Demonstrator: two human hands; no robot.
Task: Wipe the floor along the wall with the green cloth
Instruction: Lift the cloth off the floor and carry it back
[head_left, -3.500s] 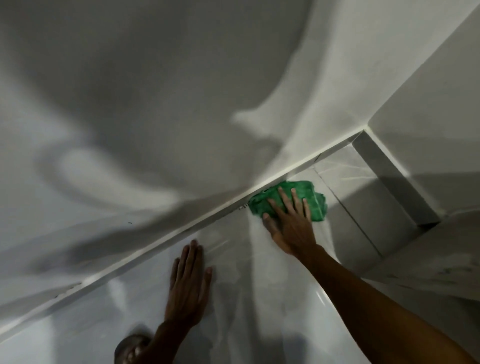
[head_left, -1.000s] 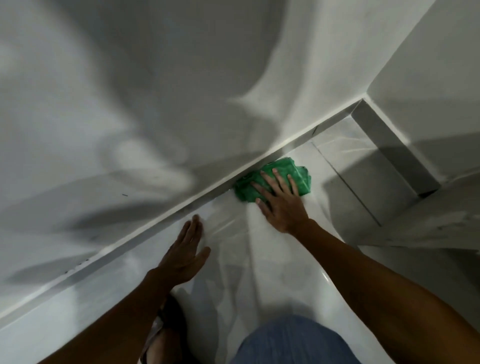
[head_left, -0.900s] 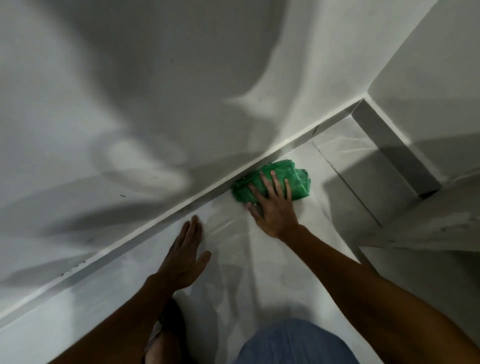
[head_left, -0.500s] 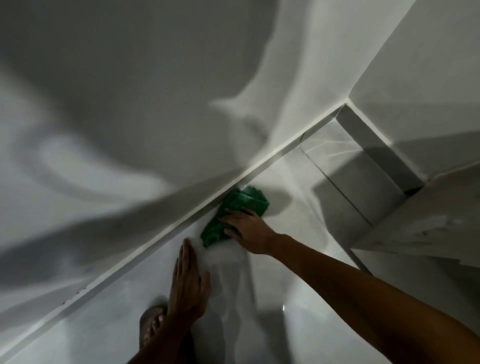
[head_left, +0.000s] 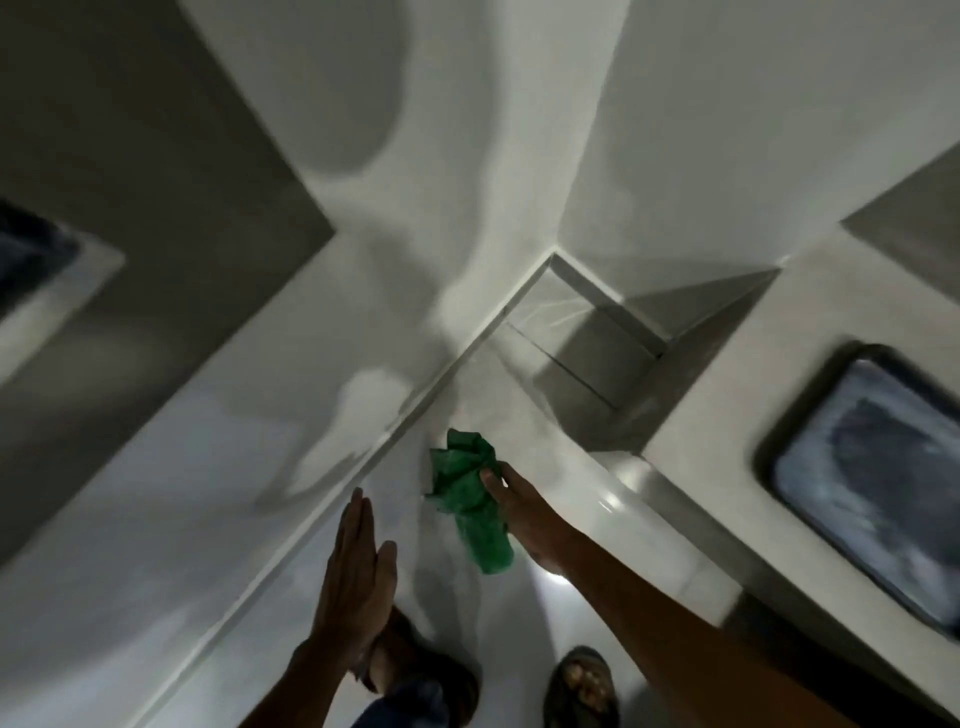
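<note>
The green cloth (head_left: 470, 499) hangs bunched in my right hand (head_left: 524, 512), lifted clear of the glossy white floor (head_left: 524, 613). My left hand (head_left: 358, 577) is flat with its fingers straight and together, held above the floor close to the baseboard, and holds nothing. The white wall (head_left: 260, 415) meets the floor along a diagonal baseboard line (head_left: 374, 467) that runs up to a corner at the upper right. The cloth is a short way to the right of that line.
My two sandalled feet (head_left: 582, 686) stand on the floor at the bottom. A white counter or ledge (head_left: 727, 395) with a dark framed panel (head_left: 872, 483) juts out on the right. A grey recess (head_left: 592, 343) sits in the far corner.
My right hand has gathered the cloth and lifted it off the floor, away from the wall. My left hand has come up off the floor. The view has risen and pulled back.
</note>
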